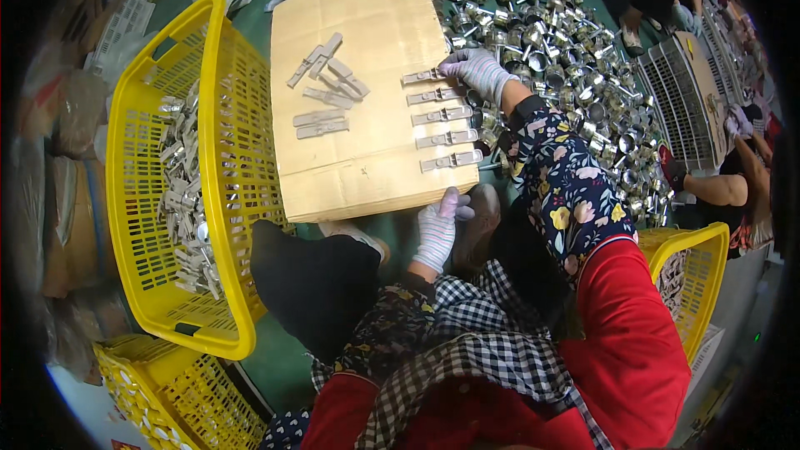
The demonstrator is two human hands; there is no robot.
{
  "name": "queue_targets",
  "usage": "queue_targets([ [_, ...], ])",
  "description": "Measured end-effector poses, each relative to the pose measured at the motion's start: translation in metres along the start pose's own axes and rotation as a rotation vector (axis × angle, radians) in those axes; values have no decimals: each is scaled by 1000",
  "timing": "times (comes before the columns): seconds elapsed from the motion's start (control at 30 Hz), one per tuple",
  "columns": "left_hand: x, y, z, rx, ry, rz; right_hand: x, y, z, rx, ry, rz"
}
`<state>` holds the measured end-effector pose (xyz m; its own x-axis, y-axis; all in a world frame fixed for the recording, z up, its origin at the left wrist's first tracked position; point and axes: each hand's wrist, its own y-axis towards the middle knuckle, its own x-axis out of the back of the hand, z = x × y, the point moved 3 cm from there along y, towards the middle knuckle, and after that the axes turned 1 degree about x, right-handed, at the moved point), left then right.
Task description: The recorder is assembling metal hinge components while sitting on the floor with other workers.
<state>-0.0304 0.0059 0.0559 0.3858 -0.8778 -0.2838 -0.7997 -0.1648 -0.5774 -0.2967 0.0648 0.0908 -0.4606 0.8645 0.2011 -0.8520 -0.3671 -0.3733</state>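
A tan cardboard sheet (358, 167) lies in front of me like a work board. Along its right edge, several grey handle-like pieces (442, 115) form a column, with narrow ends toward the right. My right hand (482, 73), in a striped glove, closes its fingertips on the right end of the topmost grey piece (419, 77). Below the board's lower right edge is my left hand (437, 233), also gloved, fingers extended and nothing visible in them. More loose grey pieces (329, 96) lie crossed and side by side on the board's left half.
A large pile of shiny metal cups with handles (575, 67) covers the green floor at right. Left stands a yellow basket (237, 283) of grey pieces; another yellow basket (708, 283) stands at right. Other people work beyond, near a white crate (667, 104).
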Motion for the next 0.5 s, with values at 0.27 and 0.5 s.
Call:
queue_targets([
  [0.27,0,3,5,-5,-60,-8,0,0,5,16,-79,-14],
  [0.5,4,2,6,-1,0,-11,-4,0,7,17,-95,12],
])
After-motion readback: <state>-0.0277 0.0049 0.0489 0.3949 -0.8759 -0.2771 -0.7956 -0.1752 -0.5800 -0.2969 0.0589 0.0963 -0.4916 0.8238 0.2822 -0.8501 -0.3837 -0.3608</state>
